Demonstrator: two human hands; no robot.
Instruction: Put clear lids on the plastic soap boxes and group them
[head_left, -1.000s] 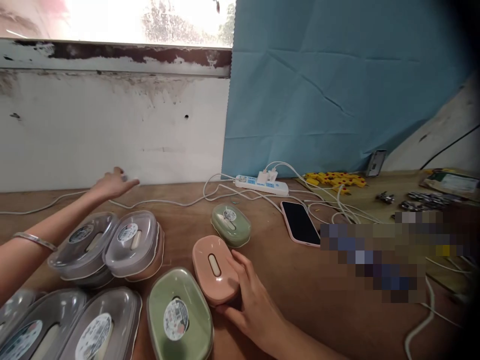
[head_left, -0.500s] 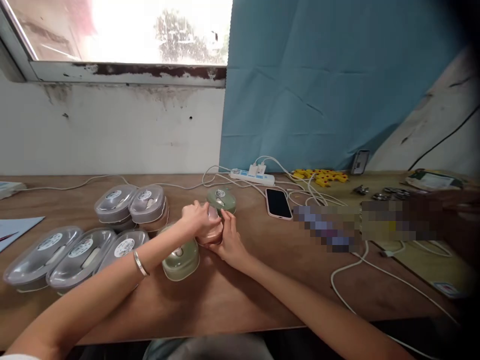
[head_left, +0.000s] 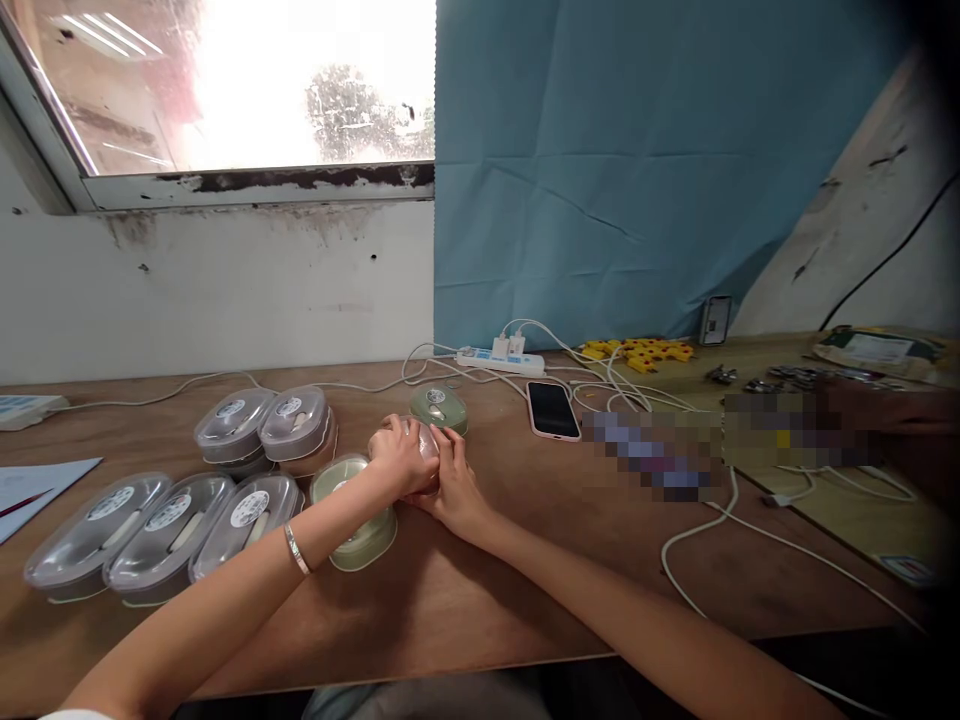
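Between my two hands is a small pink lunch box (head_left: 427, 450) with a clear lid, resting on the table. My left hand (head_left: 401, 458) lies over its top left with fingers bent onto the lid. From the right, my right hand (head_left: 456, 492) grips its side, fingers wrapped against it. Much of the box is hidden by the hands. A green lunch box (head_left: 362, 545) with a clear lid stands under my left forearm, partly covered by it. Just behind the pink box is another green lunch box (head_left: 439, 408) with a round label.
Several grey lidded lunch boxes (head_left: 169, 530) stand at the left, near a paper sheet (head_left: 45, 485). Behind right are a power strip (head_left: 499, 360), white cables and a phone (head_left: 553, 410). Yellow pieces (head_left: 637, 353) lie farther back. A person's blurred hand (head_left: 885, 425) is at far right.
The camera view has tilted up slightly. My left hand has shifted a little over the pink box's lid; both hands stay on the box.
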